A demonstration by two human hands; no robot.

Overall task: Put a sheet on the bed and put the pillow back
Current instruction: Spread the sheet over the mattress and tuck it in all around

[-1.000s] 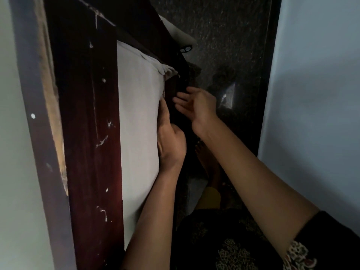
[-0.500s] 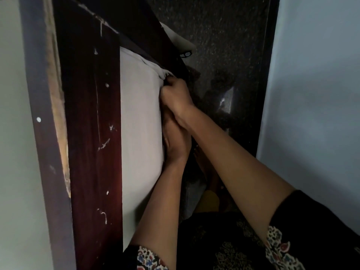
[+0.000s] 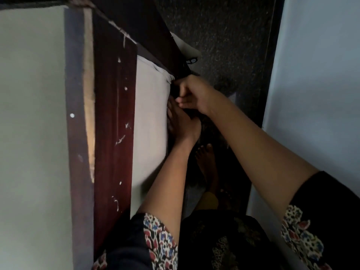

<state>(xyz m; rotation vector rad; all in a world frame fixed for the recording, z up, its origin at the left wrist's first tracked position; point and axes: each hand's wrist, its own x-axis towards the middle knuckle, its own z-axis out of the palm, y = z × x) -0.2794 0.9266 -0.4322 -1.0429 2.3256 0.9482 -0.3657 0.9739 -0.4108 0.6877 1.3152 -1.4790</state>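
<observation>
At bed corner, down btwn the dark red wooden bed frame (image 3: 115, 114) and the pale blue wall (image 3: 315, 75), both hands work at the mattress edge. The sheet (image 3: 150, 114), pale grey-white, lies stretched flat over the mattress inside the frame, w/ its far corner bunched into small folds just under the frame's dark rail. The right grip (image 3: 191, 92) sits right at that bunched corner, fingers curled in, thumb lying across below them; it prob. pinches the sheet there, tho the spot is dark & partly hidden. The left grip (image 3: 184, 123) is just below it, touching it, fingers straight & pressed along the sheet's side edge, fingertips tucked under the right one. Both forearms are bare, w/ dark sleeves (image 3: 161, 244) trimmed in a floral print. A bare foot (image 3: 206, 158) stands on the dark speckled floor (image 3: 224, 36) beneath the arms. Something white (image 3: 187, 49) pokes out past the rail; can't tell what it is.
</observation>
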